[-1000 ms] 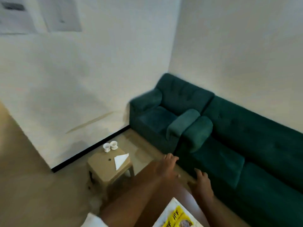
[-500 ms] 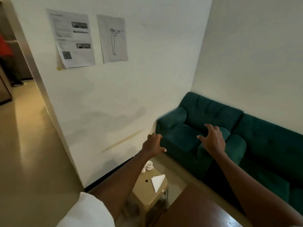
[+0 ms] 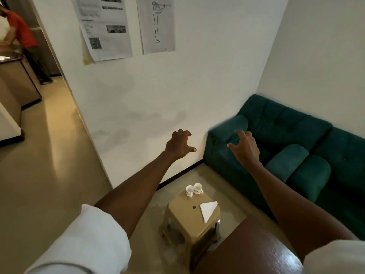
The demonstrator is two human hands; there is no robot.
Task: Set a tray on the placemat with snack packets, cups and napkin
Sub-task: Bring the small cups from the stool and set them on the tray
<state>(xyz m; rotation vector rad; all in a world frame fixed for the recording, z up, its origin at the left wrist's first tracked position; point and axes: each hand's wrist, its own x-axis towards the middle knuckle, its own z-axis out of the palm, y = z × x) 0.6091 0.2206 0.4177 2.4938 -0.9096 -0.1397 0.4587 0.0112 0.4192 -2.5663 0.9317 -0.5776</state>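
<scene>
Both hands are raised ahead of the body, well above the stool [image 3: 183, 212]. Left hand [image 3: 178, 144] and right hand [image 3: 245, 145]: each grip is loose, fingers spread and half-curled, holding nothing.

Cups [image 3: 194, 189]: two, white, upright, side by side at the stool's far edge. Napkin [image 3: 208, 210]: folded, on the same stool, nearer, apart from the cups. Tray, placemat and snack packets are not in view. Only part of the brown counter [image 3: 246, 250] shows at lower right.

Judgement: the step in hand is fetching from the stool. Lower both hands and take one cup per hand around the body, keeping it upright. Collect the napkin separately, pinched at a corner, so the fold survives.
</scene>
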